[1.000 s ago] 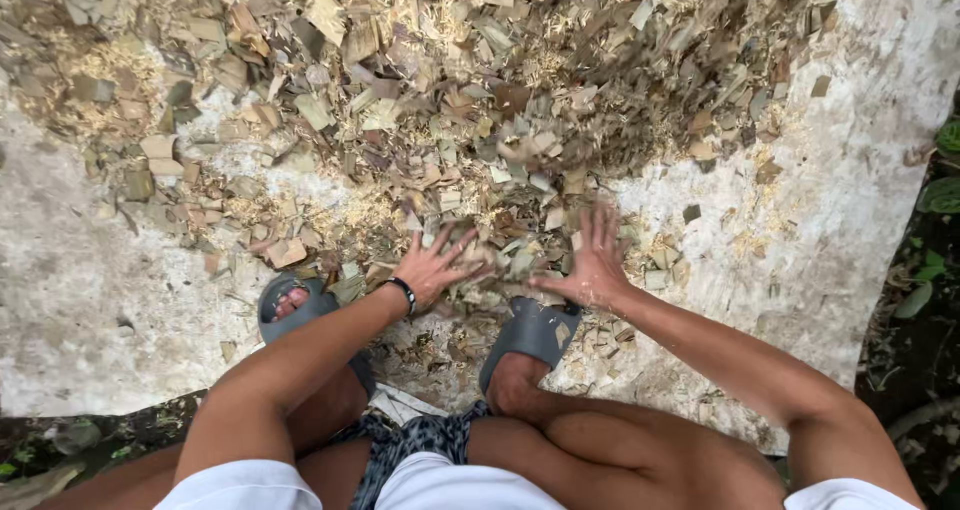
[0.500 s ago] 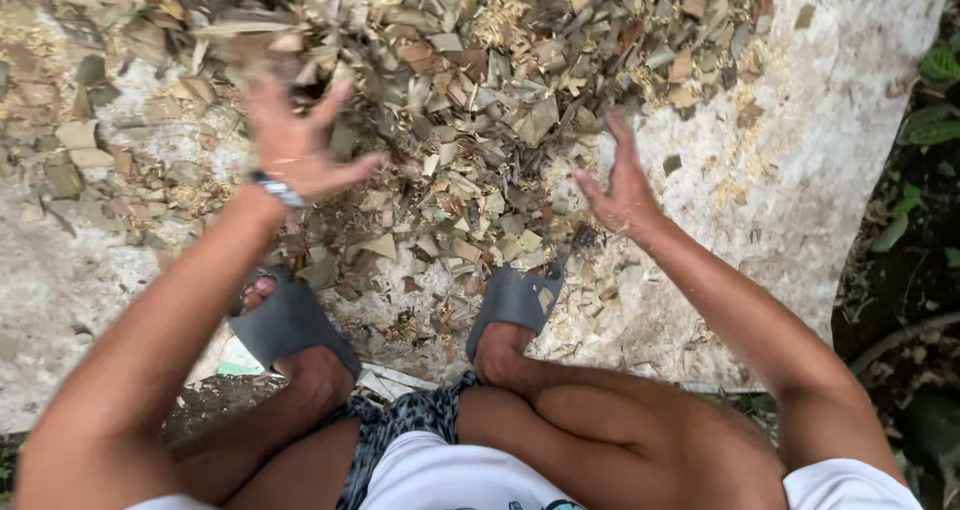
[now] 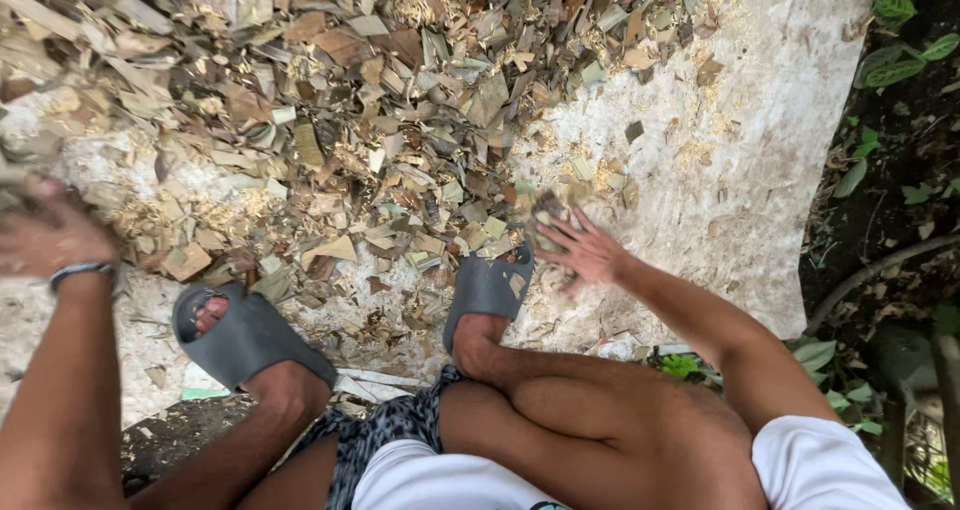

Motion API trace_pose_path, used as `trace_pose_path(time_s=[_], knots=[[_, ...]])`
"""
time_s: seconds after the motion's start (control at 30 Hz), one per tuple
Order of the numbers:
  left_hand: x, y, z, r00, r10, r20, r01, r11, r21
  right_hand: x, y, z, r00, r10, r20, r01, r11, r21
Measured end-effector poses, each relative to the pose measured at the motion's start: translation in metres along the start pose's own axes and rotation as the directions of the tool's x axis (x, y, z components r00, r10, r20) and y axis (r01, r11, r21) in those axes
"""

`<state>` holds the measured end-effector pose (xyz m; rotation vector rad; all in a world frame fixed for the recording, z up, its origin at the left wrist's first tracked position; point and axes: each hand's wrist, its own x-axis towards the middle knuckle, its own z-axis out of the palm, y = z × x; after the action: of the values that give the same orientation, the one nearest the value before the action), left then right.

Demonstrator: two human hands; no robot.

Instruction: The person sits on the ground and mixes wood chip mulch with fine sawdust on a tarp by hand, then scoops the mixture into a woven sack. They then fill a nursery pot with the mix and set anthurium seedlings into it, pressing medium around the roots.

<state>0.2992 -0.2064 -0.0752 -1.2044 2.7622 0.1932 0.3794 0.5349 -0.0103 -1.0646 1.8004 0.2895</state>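
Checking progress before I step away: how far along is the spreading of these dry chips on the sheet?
Done: dry chips already cover much of the pale sheet. In hand: the right hand rakes chips beside the grey sandal, and the left hand is raised at the left edge, blurred. Left: the heap looks thick in the middle, and the sheet's right side is mostly bare.

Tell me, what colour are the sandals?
Dark grey sandals, clearest in the head view.
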Motion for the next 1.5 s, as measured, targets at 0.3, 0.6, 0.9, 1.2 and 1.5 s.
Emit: trace_pose_path(time_s=[0.3, 0.6, 0.9, 1.2, 1.5], knots=[[-0.182, 0.265, 0.054, 0.933, 0.096, 0.346, 0.095, 0.863, -0.496, 0.062, 0.069, -0.116, 0.582, 0.477, -0.659, -0.461, 0.861, 0.216], [-0.166, 0.213, -0.052, 0.323, 0.928, -0.184, -0.894, 0.236, -0.381, 0.042, 0.003, -0.193, 0.289, 0.384, -0.877, 0.260, 0.850, 0.458], [-0.152, 0.189, -0.011, -0.117, 0.695, 0.709, -0.993, -0.079, -0.087, 0.112, -0.072, -0.188, 0.853, -0.450, -0.265, 0.490, 0.865, 0.107], [-0.033, 0.253, -0.017, 0.463, 0.885, 0.046, -0.854, 0.459, -0.245, 0.116, 0.115, -0.263, 0.908, 0.375, -0.188, -0.251, 0.844, 0.475], [0.043, 0.360, -0.243, 0.570, 0.819, 0.062, -0.640, 0.490, -0.593, -0.061, 0.144, -0.464, 0.039, 0.336, -0.941, 0.233, 0.913, 0.336]])
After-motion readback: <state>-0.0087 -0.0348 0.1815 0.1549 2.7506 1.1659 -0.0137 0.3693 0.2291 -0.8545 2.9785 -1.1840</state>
